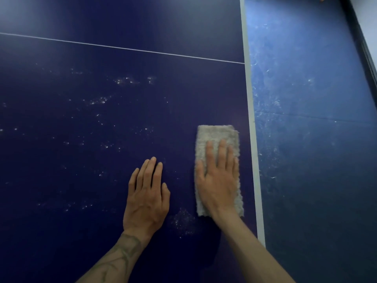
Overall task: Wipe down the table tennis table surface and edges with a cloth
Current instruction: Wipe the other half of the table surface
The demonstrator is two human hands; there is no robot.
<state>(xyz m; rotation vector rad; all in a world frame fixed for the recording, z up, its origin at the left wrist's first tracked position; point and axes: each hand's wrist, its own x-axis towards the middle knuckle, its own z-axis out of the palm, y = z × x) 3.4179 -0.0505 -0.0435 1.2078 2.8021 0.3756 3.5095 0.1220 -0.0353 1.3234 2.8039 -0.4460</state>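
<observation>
Bench [102, 58]: dark blue top and the largest thing in view. Pale specks [98, 102] are scattered over most of its left and middle. Judged from that, most of the surface is not yet wiped. A thin white line [122, 48] crosses the far part.

Floor [306, 99]: blue and scuffed, lying beyond the bench's right side. Risk: a stroke carried rightward would push grit over the edge onto the floor, or take the cloth with it.

White edge band [250, 99]: runs along the right border of the bench. The cloth lies just beside it and does not appear to overlap it. Risk: the band and the side face below it get skipped if strokes stop short. The side face is not visible here.

Cloth [216, 133]: grey and fluffy, folded into a long pad that lies flat on the bench near the right edge. Risk: it is only pressed, not gripped, so a fast pull could let it slide out from under the palm or bunch at the free far end. A loaded pad may also smear dust rather than lift it. Whether it is damp cannot be told.

Right hand [218, 180]: flat on the cloth with fingers straight and spread, pressing down.

Left hand [146, 197]: flat on the bare bench just left of the cloth, fingers straight, holding nothing. Risk: the palm may leave prints or pick up dust and carry it onto wiped ground.

Patch of grit [182, 220]: lies between the two wrists, near the cloth's near end. Risk: it is easily missed, because the forearms shade it.
</observation>
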